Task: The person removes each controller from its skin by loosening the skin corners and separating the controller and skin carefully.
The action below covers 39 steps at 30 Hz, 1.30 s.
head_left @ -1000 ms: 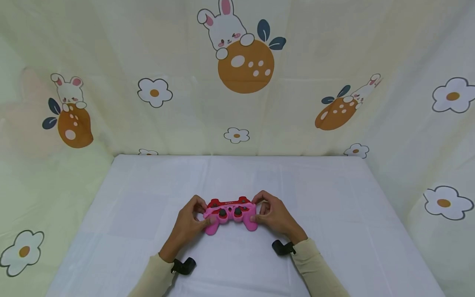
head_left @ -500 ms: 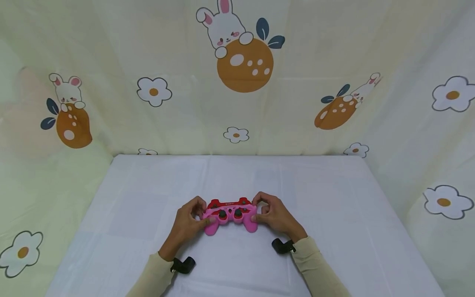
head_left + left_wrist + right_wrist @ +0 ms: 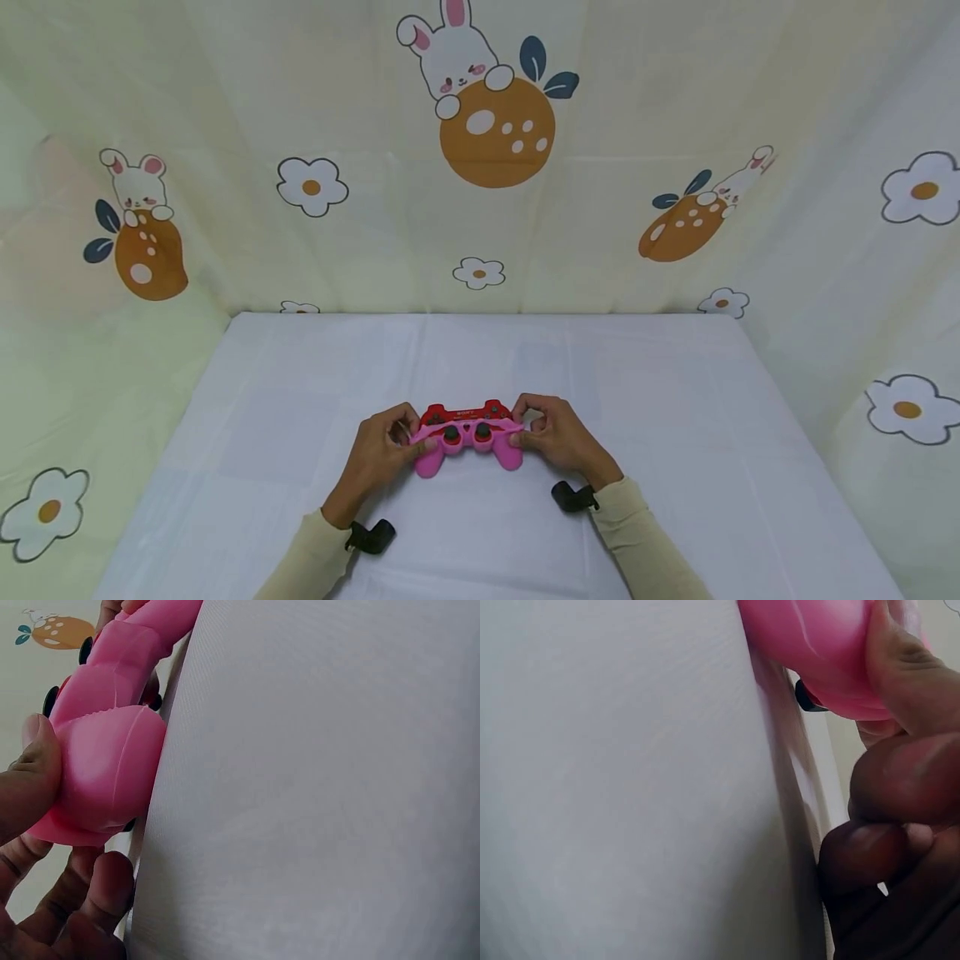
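A red game controller [image 3: 465,413] with black thumbsticks sits mid-table, its lower half and grips inside a pink silicone cover [image 3: 507,454]. The cover's upper edge is stretched outward at both sides, leaving the red top with buttons bare. My left hand [image 3: 378,443] pinches the cover at the left end, thumb on the face. At the right end my right hand [image 3: 564,435] pinches the stretched edge between thumb and fingers. In the left wrist view the pink cover [image 3: 112,772] bulges round the grip, close over the table. The right wrist view shows the other grip's cover [image 3: 817,637] beside the thumb.
A white cloth covers the table [image 3: 637,375]. Behind and beside it hangs a pale curtain [image 3: 360,83] printed with rabbits, oranges and flowers. Black wrist cameras [image 3: 372,537] sit at both sleeve cuffs.
The cover's upper edge has drawn down and outward, most at the right, so more of the red controller top shows. My right hand has shifted slightly toward me.
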Motion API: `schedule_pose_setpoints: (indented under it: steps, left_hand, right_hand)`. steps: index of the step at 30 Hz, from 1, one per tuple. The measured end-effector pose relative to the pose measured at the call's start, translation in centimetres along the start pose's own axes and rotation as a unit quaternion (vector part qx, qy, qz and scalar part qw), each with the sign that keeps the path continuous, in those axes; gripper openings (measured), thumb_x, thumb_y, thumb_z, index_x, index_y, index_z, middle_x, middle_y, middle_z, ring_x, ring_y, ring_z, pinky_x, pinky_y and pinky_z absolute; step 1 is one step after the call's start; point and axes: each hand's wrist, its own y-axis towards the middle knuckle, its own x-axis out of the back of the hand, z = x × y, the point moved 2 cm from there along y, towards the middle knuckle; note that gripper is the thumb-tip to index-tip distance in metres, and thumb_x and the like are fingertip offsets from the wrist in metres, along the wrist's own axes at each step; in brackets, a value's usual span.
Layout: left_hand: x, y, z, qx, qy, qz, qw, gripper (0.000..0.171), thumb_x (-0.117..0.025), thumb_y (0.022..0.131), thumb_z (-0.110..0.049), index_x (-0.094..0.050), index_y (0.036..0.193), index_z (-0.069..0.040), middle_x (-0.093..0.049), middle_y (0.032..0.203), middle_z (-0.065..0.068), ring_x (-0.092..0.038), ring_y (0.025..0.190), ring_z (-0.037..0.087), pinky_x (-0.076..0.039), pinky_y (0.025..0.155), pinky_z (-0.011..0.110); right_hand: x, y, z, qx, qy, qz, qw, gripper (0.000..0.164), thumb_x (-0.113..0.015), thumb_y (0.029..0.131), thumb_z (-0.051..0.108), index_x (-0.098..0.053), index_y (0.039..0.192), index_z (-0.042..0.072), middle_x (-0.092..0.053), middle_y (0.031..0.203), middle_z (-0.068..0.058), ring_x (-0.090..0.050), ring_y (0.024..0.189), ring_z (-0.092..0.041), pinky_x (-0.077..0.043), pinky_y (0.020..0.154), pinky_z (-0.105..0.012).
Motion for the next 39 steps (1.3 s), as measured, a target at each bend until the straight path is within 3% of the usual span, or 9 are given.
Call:
schedule_pose_setpoints:
  steps: [9, 15, 19, 23, 27, 29, 35, 39]
  left_hand:
    - [-0.3, -0.2, -0.1, 0.006, 0.03, -0.008, 0.9995, 0.036, -0.096, 0.079, -0.029, -0.062, 0.091, -0.023, -0.064, 0.084, -0.006, -0.06, 0.076, 0.012, -0.048, 0.068, 0.024]
    - [-0.1, -0.7, -0.4, 0.001, 0.044, 0.001, 0.999, 0.041, -0.097, 0.077, -0.035, -0.061, 0.095, -0.024, -0.064, 0.085, -0.007, -0.06, 0.076, 0.012, -0.047, 0.068, 0.023]
    - [0.1, -1.2, -0.8, 0.001, 0.05, 0.016, 0.9986, 0.044, -0.098, 0.075, -0.035, -0.061, 0.098, -0.024, -0.062, 0.085, -0.005, -0.059, 0.08, 0.013, -0.046, 0.07, 0.023]
    - [0.0, -1.2, -1.8, -0.025, 0.062, 0.011, 0.9977, 0.049, -0.097, 0.076, -0.028, -0.061, 0.109, -0.023, -0.064, 0.099, -0.003, -0.058, 0.094, 0.013, -0.052, 0.078, 0.025]
    - [-0.3, -0.8, -3.0, -0.056, 0.042, 0.007, 0.9975, 0.05, -0.096, 0.077, -0.027, -0.063, 0.115, -0.023, -0.066, 0.112, -0.006, -0.058, 0.11, 0.015, -0.056, 0.088, 0.033]
    - [-0.6, -0.5, -3.6, -0.068, 0.026, 0.016, 0.9972, 0.047, -0.096, 0.079, -0.029, -0.066, 0.114, -0.023, -0.068, 0.113, -0.008, -0.058, 0.113, 0.015, -0.056, 0.092, 0.037]
    - [-1.9, 0.2, -4.2, -0.067, 0.02, 0.023, 0.9973, 0.03, -0.092, 0.084, -0.026, -0.069, 0.103, -0.026, -0.069, 0.105, -0.013, -0.052, 0.112, 0.013, -0.054, 0.094, 0.039]
    - [-2.3, 0.3, -4.4, -0.058, 0.014, 0.02, 0.998, 0.027, -0.091, 0.084, -0.019, -0.07, 0.1, -0.027, -0.068, 0.102, -0.012, -0.052, 0.111, 0.013, -0.054, 0.093, 0.038]
  right_hand:
    - [0.2, -0.5, -0.1, -0.023, -0.023, -0.008, 0.999, 0.029, -0.091, 0.085, 0.022, -0.065, 0.098, 0.022, -0.034, 0.058, 0.003, -0.032, 0.051, -0.008, -0.028, 0.051, -0.022]
    - [-0.1, -1.4, -0.1, -0.031, -0.037, 0.007, 0.999, 0.035, -0.094, 0.082, 0.03, -0.064, 0.099, 0.022, -0.044, 0.062, 0.001, -0.043, 0.056, -0.009, -0.035, 0.053, -0.024]
    - [-0.1, -1.9, 0.4, -0.014, -0.055, -0.003, 0.998, 0.04, -0.096, 0.079, 0.033, -0.064, 0.1, 0.022, -0.05, 0.068, -0.001, -0.047, 0.061, -0.009, -0.039, 0.056, -0.025]
    - [-0.3, -2.0, 1.6, 0.02, -0.063, -0.048, 0.997, 0.043, -0.098, 0.076, 0.03, -0.068, 0.106, 0.023, -0.064, 0.085, 0.0, -0.048, 0.065, -0.008, -0.041, 0.058, -0.023]
    - [-1.0, -1.7, 3.4, 0.07, -0.078, -0.079, 0.991, 0.037, -0.096, 0.079, 0.028, -0.075, 0.109, 0.023, -0.073, 0.105, 0.004, -0.052, 0.07, -0.012, -0.044, 0.062, -0.024]
    - [-1.5, -1.4, 4.1, 0.081, -0.092, -0.08, 0.989, 0.031, -0.094, 0.081, 0.029, -0.079, 0.108, 0.024, -0.074, 0.104, 0.004, -0.053, 0.074, -0.014, -0.045, 0.065, -0.024]
    - [-2.9, -0.4, 5.4, 0.063, -0.14, -0.059, 0.986, 0.021, -0.091, 0.085, 0.024, -0.083, 0.104, 0.024, -0.072, 0.099, 0.004, -0.057, 0.083, -0.011, -0.047, 0.072, -0.024]
    - [-3.0, -0.2, 5.9, 0.055, -0.157, -0.047, 0.985, 0.016, -0.091, 0.085, 0.019, -0.082, 0.099, 0.024, -0.068, 0.097, 0.004, -0.057, 0.084, -0.01, -0.047, 0.075, -0.025]
